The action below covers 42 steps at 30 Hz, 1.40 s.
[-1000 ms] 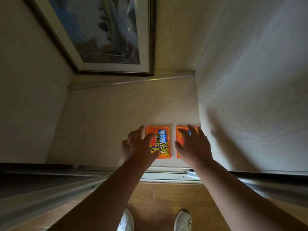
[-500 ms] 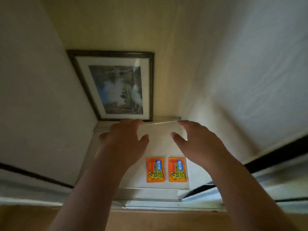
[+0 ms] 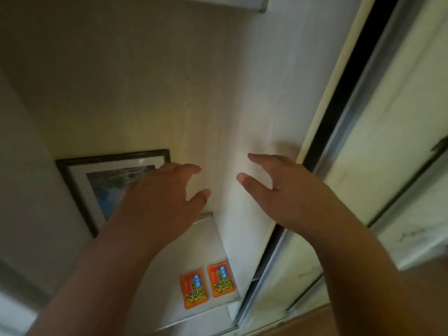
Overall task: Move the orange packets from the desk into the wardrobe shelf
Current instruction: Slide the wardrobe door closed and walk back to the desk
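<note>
- Orange packets, a left one [image 3: 194, 288] and a right one [image 3: 221, 279], lay flat side by side on the pale wardrobe shelf [image 3: 169, 275] near its front edge, the right one close to the side wall [image 3: 242, 141].
- Both hands were raised above them, well apart from the packets: the left hand [image 3: 161, 197] and the right hand [image 3: 282, 190] each had fingers spread and held nothing.
- Behind the left hand a framed picture [image 3: 101, 175] leaned against the back panel.
- At the right stood the sliding door [image 3: 363, 166].

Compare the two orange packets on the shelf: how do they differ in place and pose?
The right packet lies nearer the wardrobe's side wall and further back; the left packet lies closer to the shelf's front edge. Both lie flat, side by side, tilted alike, with matching orange print, untouched by either hand.
</note>
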Each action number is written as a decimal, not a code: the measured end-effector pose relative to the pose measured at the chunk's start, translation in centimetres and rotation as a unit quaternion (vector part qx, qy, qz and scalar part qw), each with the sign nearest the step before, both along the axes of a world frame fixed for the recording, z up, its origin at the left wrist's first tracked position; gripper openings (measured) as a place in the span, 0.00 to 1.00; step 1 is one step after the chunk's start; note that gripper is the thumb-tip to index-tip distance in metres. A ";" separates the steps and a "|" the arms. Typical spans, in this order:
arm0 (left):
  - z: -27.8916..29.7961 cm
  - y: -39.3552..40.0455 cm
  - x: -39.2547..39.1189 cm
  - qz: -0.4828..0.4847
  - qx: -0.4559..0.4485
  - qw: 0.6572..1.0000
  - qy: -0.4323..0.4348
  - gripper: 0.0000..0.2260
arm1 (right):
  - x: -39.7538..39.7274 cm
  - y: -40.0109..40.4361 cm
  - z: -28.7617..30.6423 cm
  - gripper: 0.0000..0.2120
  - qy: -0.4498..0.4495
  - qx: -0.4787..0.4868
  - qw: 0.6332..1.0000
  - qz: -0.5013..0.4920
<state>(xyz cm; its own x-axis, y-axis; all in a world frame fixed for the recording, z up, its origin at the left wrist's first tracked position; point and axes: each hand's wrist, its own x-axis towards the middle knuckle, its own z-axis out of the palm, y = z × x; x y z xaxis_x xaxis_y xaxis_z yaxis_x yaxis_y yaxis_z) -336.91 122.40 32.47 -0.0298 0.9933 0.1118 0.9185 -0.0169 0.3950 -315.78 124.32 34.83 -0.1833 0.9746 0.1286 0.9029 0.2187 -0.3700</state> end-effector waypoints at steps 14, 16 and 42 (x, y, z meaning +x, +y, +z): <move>2.5 -3.3 6.6 -0.276 -0.010 0.960 0.041 0.25 | 5.5 -14.7 0.0 0.35 -0.022 -0.044 0.957 -0.286; 2.6 -4.2 8.9 -0.319 -0.015 0.947 0.047 0.24 | 6.8 -17.2 -0.3 0.35 -0.022 -0.050 0.942 -0.332; 0.6 -11.9 37.7 -0.541 0.015 0.832 0.126 0.26 | 28.7 -30.9 -2.3 0.34 0.052 -0.075 0.835 -0.543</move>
